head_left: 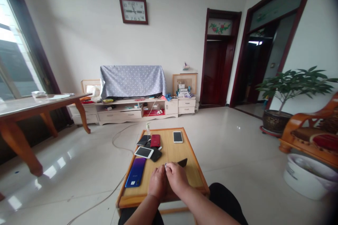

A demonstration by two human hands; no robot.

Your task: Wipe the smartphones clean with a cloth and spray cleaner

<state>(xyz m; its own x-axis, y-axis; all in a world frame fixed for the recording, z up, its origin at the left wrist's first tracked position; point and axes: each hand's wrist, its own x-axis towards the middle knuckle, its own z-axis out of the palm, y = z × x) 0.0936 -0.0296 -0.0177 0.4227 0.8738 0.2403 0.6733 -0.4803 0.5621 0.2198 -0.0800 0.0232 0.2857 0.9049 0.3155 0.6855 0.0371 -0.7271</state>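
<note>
My left hand (157,182) and my right hand (176,177) meet over the near part of a small wooden table (171,190), both with fingers closed. A tiny whitish piece (165,165) shows at my right thumb and fingertips, too small to name. Past my right knuckles sticks out the end of a dark, flat, phone-like thing (182,162); whether a hand holds it I cannot tell. What my left fingers close on is hidden. Left of my hands lies a blue-purple phone (135,173), back up.
Further up the table are a white phone (144,152), a red phone (155,141), black phones (156,155), another white phone (177,137) and a pump bottle (148,129). A cable (105,197) runs over the floor at left. A white bucket (303,179) stands at right.
</note>
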